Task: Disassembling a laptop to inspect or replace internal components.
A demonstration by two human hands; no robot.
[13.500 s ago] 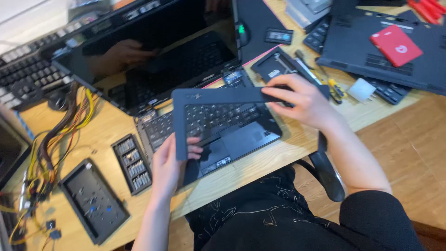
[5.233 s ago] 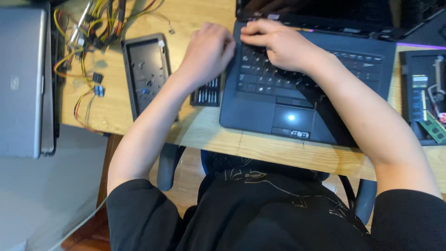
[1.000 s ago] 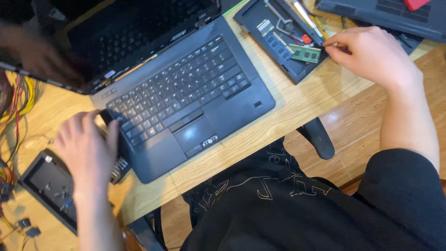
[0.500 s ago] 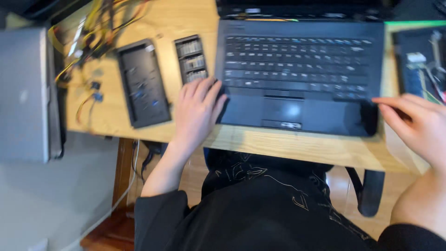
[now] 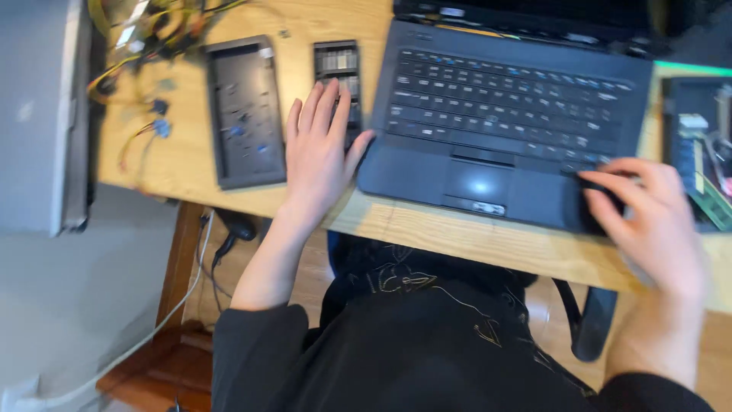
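Observation:
A dark open laptop [image 5: 503,114] lies on the wooden desk [image 5: 191,164], keyboard facing up. My left hand [image 5: 320,152] lies flat with fingers spread on the desk beside the laptop's left front corner, its thumb against the laptop edge, covering part of a small black compartment tray [image 5: 335,61]. My right hand [image 5: 648,217] rests on the laptop's right front corner, fingers bent over the palm rest. Neither hand holds a loose object.
A flat black plastic tray [image 5: 244,111] lies left of my left hand. Yellow and coloured cables [image 5: 145,46] tangle at the desk's far left. A black tray with circuit parts [image 5: 698,152] sits at the right edge. A grey case [image 5: 42,114] stands at left.
The view shifted a little. My right hand moved left from beside the laptop onto its right front corner. My left hand stayed flat at the left corner.

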